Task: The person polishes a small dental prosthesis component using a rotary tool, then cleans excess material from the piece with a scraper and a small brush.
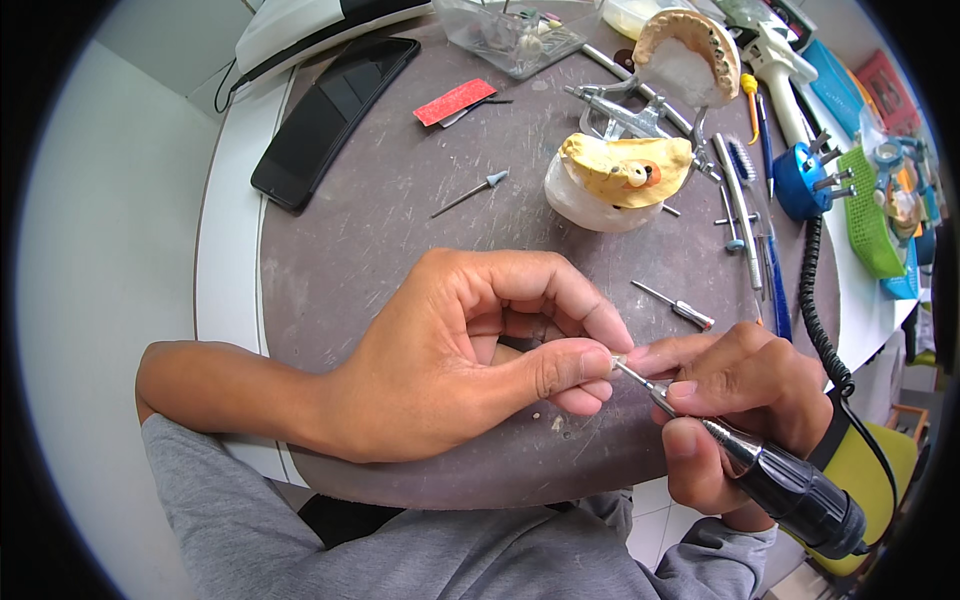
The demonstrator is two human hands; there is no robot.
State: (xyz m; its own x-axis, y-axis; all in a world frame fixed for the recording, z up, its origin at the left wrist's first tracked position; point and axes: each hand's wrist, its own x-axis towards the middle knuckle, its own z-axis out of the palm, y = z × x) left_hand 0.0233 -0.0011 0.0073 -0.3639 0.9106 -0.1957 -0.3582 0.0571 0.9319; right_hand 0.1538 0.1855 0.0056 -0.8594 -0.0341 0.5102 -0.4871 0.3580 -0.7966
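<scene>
Between the thumb and fingertips of my left hand (430, 370) is a small tooth-coloured piece (619, 361), mostly hidden by the fingers. My right hand (765, 390) grips a black and silver rotary handpiece (795, 485) like a pen. Its thin bur (632, 374) points at the small piece and seems to touch it. Both hands meet low over the brown work surface (370, 270). Beyond them stands a yellow and white dental model (610, 195), with a white tooth set in its top. A loose bur (675, 305) lies just past my right hand.
A grey-tipped bur (472, 193), red strip (455, 102) and black phone (335, 125) lie to the left. At the back are a clear box (515, 40) and a dental cast (690, 50). A blue bur holder (800, 180) and coiled cord (812, 290) stand right.
</scene>
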